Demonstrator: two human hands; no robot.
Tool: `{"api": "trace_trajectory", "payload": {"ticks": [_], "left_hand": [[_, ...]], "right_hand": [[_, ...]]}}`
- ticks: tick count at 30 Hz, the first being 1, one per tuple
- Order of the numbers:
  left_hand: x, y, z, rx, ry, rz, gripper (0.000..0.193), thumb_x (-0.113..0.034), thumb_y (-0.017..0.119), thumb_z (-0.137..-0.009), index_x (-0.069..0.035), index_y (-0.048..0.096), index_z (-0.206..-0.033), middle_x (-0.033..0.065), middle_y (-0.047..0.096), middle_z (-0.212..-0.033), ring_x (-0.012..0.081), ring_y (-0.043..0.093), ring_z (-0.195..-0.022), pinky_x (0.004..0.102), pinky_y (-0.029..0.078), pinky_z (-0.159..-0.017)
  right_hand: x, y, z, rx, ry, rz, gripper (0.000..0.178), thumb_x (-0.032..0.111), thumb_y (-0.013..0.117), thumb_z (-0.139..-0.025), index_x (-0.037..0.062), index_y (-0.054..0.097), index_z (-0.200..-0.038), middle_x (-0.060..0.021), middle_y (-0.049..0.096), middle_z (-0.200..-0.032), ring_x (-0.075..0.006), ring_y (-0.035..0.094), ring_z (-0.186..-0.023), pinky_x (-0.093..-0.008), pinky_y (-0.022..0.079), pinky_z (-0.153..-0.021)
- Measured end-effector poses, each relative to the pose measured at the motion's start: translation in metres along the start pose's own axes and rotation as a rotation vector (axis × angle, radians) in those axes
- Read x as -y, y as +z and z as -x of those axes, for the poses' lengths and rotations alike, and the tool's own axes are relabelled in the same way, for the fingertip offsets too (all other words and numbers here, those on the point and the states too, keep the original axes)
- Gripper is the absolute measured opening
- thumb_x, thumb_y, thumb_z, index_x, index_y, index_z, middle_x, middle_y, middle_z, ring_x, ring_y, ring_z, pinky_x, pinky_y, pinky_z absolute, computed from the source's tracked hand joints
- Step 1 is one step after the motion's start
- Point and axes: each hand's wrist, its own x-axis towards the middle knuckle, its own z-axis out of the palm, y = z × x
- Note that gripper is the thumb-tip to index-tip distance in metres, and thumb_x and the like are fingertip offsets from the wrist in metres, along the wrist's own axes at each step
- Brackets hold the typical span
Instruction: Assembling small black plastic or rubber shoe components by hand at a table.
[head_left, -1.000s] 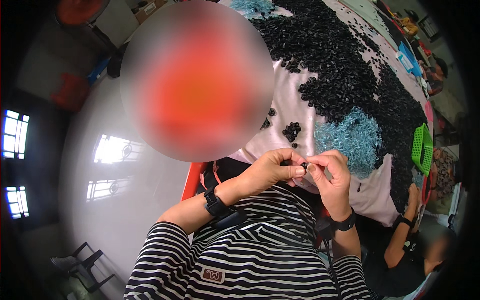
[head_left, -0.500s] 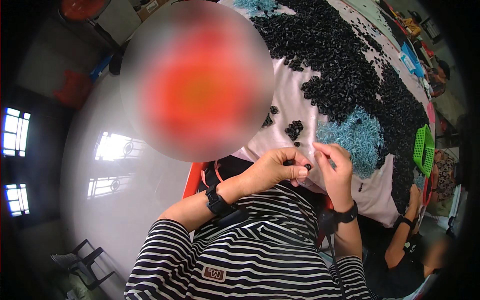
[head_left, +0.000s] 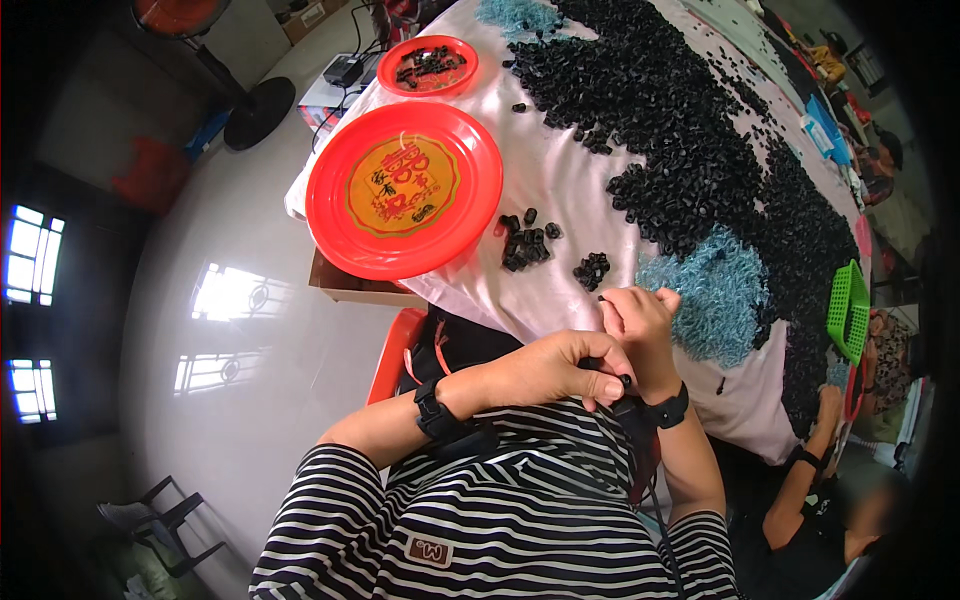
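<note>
Left hand (head_left: 560, 370) curled shut, fingertips pinching a small black part (head_left: 622, 380) at chest height, just off the worktop (head_left: 560, 180) edge. Right hand (head_left: 640, 325) raised just beyond it, fingers loosely bent, touching the left hand's knuckles; whether holding anything cannot be told. Black part sits at the left fingertips, right below the right hand's wrist, near the black wristband (head_left: 668, 410). On the worktop ahead: two small clusters of black parts (head_left: 525, 245), a big red plate (head_left: 405, 190) to the left, a smaller red plate (head_left: 432, 66) with parts farther off. Large heap of black parts (head_left: 690, 130) across the pink cloth, a blue tuft pile (head_left: 715, 295) just right of the right hand, green basket (head_left: 848, 310) beyond. Another person's arm (head_left: 805, 475) at lower right.
</note>
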Motion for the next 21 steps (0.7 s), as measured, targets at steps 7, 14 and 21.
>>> {"api": "trace_trajectory", "payload": {"ticks": [7,14,21], "left_hand": [[-0.008,-0.008,0.001,-0.119,0.043,0.089,0.022,-0.014,0.065,-0.098,0.0,0.064,-0.115,0.0073,0.07,-0.101,0.0131,0.067,-0.091,0.0271,0.057,-0.079],[-0.002,-0.008,-0.003,-0.209,0.19,-0.013,0.033,-0.015,0.066,-0.098,0.002,0.059,-0.126,0.0048,0.067,-0.097,0.0108,0.063,-0.084,0.0252,0.054,-0.079],[0.001,-0.003,-0.006,-0.238,0.16,-0.061,0.036,-0.014,0.066,-0.097,0.004,0.058,-0.127,0.0011,0.062,-0.088,0.0085,0.061,-0.077,0.0235,0.053,-0.072]], "right_hand": [[0.016,-0.045,-0.003,0.001,0.511,-0.62,0.015,-0.001,0.07,-0.083,0.0059,0.069,-0.097,-0.0061,0.068,-0.085,-0.0212,0.065,-0.072,-0.0336,0.043,-0.083],[0.036,-0.079,-0.011,0.031,0.046,-0.033,0.021,-0.001,0.072,-0.082,0.0077,0.068,-0.101,-0.0025,0.067,-0.088,-0.02,0.064,-0.084,-0.0396,0.04,-0.09],[0.042,-0.074,-0.007,-0.009,0.023,0.031,0.023,0.0,0.073,-0.081,0.0089,0.067,-0.102,-0.0024,0.067,-0.088,-0.0202,0.064,-0.084,-0.0415,0.038,-0.093]]}}
